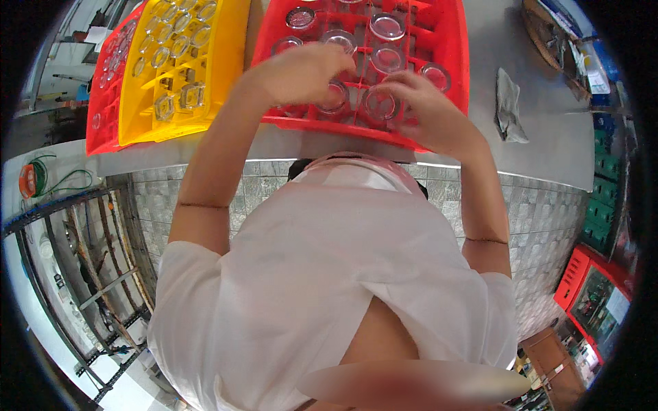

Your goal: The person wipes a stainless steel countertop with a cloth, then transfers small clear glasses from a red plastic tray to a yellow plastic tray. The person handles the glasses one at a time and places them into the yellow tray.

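Note:
A red plastic crate (336, 127) with compartments stands before me on the metal table, holding several clear glasses in its cells. Over its left part is my left hand (311, 74), bent downward beside a glass (336, 96); its fingertips are partly hidden and blurred, so a grip cannot be told. My right hand (424, 110) reaches in from the right, fingers curved near the rim of another glass (380, 104). Whether it touches that glass is unclear. Further glasses, one at the upper middle (387, 26) and one near the right wall (435, 77), sit in the crate.
At the left, a yellow crate (180, 134) with glasses leans beside another red crate (97, 138). A folded grey cloth (508, 105) lies on the metal table (550, 149) at right, below a woven basket (545, 43). A coil of green cord (40, 177) rests far left.

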The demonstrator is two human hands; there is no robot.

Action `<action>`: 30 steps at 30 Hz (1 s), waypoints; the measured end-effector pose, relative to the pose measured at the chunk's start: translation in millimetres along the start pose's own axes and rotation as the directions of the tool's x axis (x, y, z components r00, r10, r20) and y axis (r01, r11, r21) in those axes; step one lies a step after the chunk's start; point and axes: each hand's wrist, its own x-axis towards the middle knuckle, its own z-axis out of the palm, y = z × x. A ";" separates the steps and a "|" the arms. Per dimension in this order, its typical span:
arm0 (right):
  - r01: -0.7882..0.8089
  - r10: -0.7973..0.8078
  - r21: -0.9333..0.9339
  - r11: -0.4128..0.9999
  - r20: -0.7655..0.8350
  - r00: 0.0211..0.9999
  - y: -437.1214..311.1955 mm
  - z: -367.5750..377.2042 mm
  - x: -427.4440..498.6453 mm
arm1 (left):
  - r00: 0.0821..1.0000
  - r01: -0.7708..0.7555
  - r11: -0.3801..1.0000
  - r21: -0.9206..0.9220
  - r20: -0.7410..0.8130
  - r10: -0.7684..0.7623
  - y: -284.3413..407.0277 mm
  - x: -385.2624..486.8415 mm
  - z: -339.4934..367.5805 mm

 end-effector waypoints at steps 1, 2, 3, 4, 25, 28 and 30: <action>-0.012 0.012 0.005 1.000 0.088 0.996 -1.0 0.6 4.5 | 1.000 -0.019 0.999 0.034 -0.019 0.019 2.4 -4.9 10.8; -0.071 0.071 -0.007 0.997 0.210 0.975 -1.0 0.4 9.0 | 0.999 -0.036 0.997 0.069 -0.037 0.039 3.7 -8.6 19.9; -0.066 0.067 -0.013 0.998 0.231 0.971 -0.7 0.2 13.2 | 0.993 0.099 0.991 0.092 0.060 -0.105 5.2 -7.4 28.6; -0.106 0.112 -0.038 0.994 0.286 0.952 0.0 0.4 17.1 | 0.991 0.127 0.989 0.069 0.029 -0.129 3.9 -7.3 34.1; -0.022 0.027 -0.041 0.999 0.130 0.991 13.1 -30.8 13.4 | 0.925 0.005 0.992 -0.124 -0.378 -0.052 -12.0 -14.7 61.2; -0.059 0.060 0.155 0.986 -0.001 0.998 5.7 -85.1 -4.2 | 0.919 -0.003 0.992 -0.123 -0.392 -0.045 -10.8 -15.3 61.1; -0.124 0.130 0.046 0.991 -0.169 0.977 -4.0 -108.1 -3.9 | 0.911 -0.010 0.993 -0.115 -0.411 -0.039 -9.0 -15.4 59.7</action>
